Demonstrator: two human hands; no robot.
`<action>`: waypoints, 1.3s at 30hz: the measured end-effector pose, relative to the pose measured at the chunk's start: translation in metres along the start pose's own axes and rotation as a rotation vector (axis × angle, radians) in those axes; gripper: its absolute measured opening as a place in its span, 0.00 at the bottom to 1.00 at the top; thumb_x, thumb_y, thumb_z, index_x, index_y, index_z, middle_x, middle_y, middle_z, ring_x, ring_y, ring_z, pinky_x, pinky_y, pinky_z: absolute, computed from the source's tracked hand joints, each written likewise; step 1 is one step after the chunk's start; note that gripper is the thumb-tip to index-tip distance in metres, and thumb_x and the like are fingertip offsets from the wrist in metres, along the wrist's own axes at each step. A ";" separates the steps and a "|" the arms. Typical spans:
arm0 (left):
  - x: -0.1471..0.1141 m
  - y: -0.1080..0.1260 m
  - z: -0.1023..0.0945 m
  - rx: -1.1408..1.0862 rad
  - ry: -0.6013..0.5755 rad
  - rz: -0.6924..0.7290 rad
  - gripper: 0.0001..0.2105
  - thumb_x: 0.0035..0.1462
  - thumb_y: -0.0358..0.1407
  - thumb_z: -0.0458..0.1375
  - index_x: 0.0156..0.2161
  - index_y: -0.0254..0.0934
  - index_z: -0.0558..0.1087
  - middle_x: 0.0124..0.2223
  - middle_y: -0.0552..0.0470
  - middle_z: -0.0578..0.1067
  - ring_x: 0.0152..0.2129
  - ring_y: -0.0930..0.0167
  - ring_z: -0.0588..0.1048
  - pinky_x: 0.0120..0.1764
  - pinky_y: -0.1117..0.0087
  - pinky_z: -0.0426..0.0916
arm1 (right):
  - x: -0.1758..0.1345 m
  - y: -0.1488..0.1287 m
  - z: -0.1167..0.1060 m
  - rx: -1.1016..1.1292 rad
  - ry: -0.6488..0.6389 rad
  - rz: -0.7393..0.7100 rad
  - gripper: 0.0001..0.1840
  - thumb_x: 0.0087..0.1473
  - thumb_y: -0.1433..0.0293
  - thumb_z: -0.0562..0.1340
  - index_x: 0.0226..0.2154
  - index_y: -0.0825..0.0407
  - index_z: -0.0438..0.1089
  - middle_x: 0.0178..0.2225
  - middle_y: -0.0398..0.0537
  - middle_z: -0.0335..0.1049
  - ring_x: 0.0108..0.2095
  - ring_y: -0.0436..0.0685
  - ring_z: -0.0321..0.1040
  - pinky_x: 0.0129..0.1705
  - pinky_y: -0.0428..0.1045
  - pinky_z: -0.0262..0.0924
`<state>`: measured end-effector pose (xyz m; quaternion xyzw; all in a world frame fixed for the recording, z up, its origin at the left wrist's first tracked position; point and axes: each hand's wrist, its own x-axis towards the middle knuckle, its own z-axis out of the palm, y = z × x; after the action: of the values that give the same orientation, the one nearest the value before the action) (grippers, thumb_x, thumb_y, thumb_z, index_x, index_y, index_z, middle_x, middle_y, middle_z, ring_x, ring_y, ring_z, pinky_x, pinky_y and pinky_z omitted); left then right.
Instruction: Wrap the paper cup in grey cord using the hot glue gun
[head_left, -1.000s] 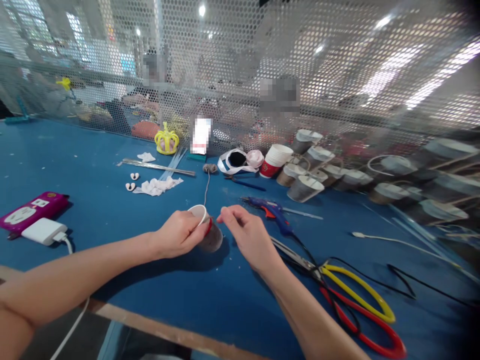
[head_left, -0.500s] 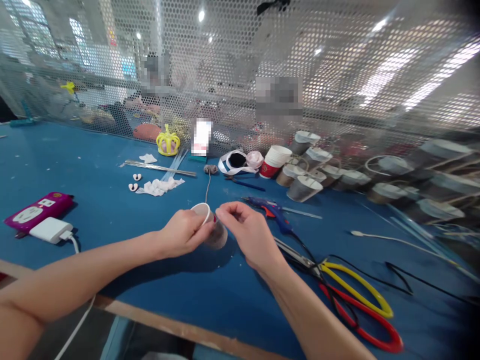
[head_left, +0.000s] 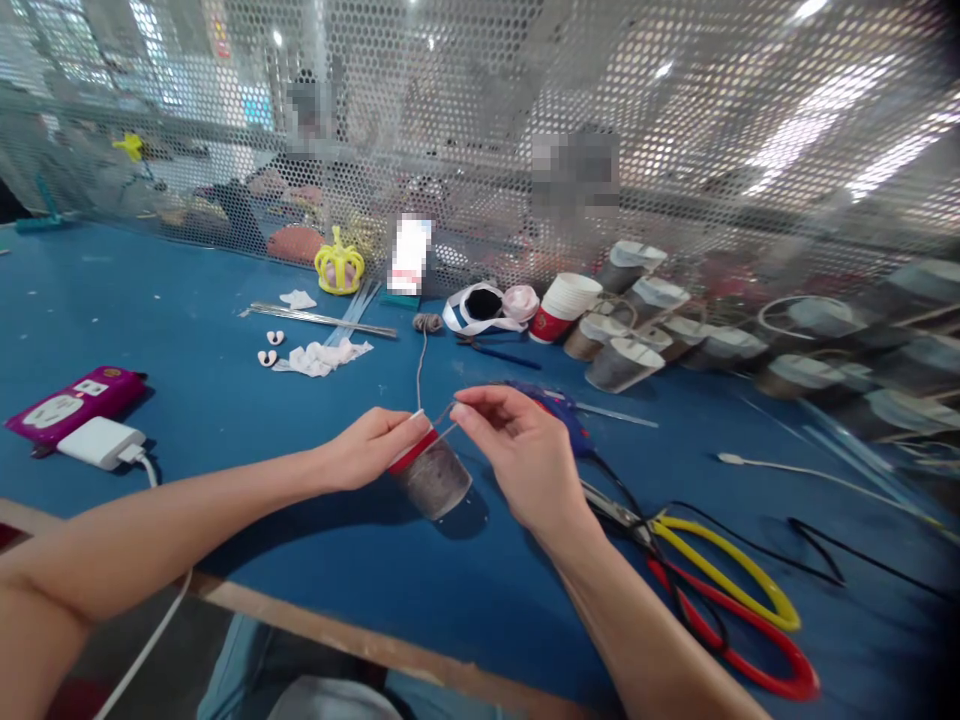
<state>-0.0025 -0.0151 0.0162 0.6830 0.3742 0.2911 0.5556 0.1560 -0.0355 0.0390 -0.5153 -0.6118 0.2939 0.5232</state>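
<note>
My left hand (head_left: 379,443) is closed on a paper cup (head_left: 437,482), tilted above the blue table. Grey cord wraps most of the cup, and a red band shows near its rim. With thumb and forefinger, my right hand (head_left: 517,440) pinches the grey cord (head_left: 448,432) just to the right of the rim. A strand of it runs back to a small ball of cord (head_left: 427,322) on the table. Beside my right hand lies a blue glue gun (head_left: 574,425), partly hidden behind the hand.
Large scissors (head_left: 720,590) with red and yellow handles lie at right, a black cable across them. Several wrapped cups (head_left: 624,364) and a white cup stack (head_left: 568,300) stand behind. A purple power bank (head_left: 75,405) sits left. Perforated metal mesh (head_left: 465,120) rises at the back.
The cup has turned, so its wrapped side and red band now show more and its opening faces away. My right hand has drawn slightly right and up, with the cord stretched from the cup.
</note>
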 end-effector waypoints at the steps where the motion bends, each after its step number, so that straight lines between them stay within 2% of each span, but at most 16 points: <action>1: -0.001 0.000 0.000 -0.006 -0.005 0.010 0.20 0.55 0.47 0.43 0.22 0.32 0.60 0.20 0.58 0.56 0.18 0.79 0.53 0.22 0.76 0.50 | 0.000 0.001 0.000 -0.010 0.000 0.006 0.05 0.43 0.69 0.63 0.28 0.52 0.69 0.25 0.41 0.69 0.24 0.47 0.62 0.30 0.45 0.59; 12: -0.004 -0.003 -0.001 -0.020 -0.014 0.095 0.20 0.55 0.48 0.43 0.22 0.32 0.59 0.20 0.57 0.55 0.19 0.78 0.53 0.22 0.76 0.50 | 0.000 0.004 0.003 -0.035 -0.045 0.080 0.06 0.43 0.70 0.62 0.28 0.54 0.68 0.24 0.42 0.67 0.24 0.48 0.61 0.29 0.45 0.58; 25: -0.007 -0.005 0.000 0.014 -0.016 0.157 0.19 0.55 0.46 0.43 0.20 0.33 0.57 0.20 0.58 0.54 0.18 0.79 0.52 0.22 0.76 0.49 | -0.005 0.004 0.005 -0.126 -0.085 0.044 0.04 0.45 0.70 0.59 0.28 0.52 0.67 0.23 0.42 0.67 0.24 0.50 0.62 0.29 0.46 0.58; 35: -0.008 -0.005 0.000 -0.004 -0.012 0.169 0.19 0.55 0.45 0.43 0.19 0.33 0.55 0.19 0.58 0.53 0.18 0.79 0.51 0.21 0.76 0.48 | -0.005 0.000 0.007 -0.151 -0.095 0.047 0.03 0.45 0.71 0.59 0.27 0.52 0.67 0.23 0.42 0.67 0.24 0.49 0.61 0.29 0.46 0.57; 39: -0.006 -0.003 0.000 -0.102 -0.012 0.096 0.17 0.53 0.43 0.45 0.21 0.32 0.58 0.20 0.57 0.56 0.18 0.79 0.53 0.22 0.76 0.50 | -0.003 0.006 0.007 -0.094 -0.105 0.108 0.04 0.44 0.70 0.60 0.28 0.52 0.68 0.23 0.41 0.66 0.24 0.49 0.60 0.29 0.46 0.56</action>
<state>-0.0064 -0.0200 0.0136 0.6728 0.3225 0.3320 0.5772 0.1513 -0.0351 0.0306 -0.5555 -0.6226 0.3194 0.4491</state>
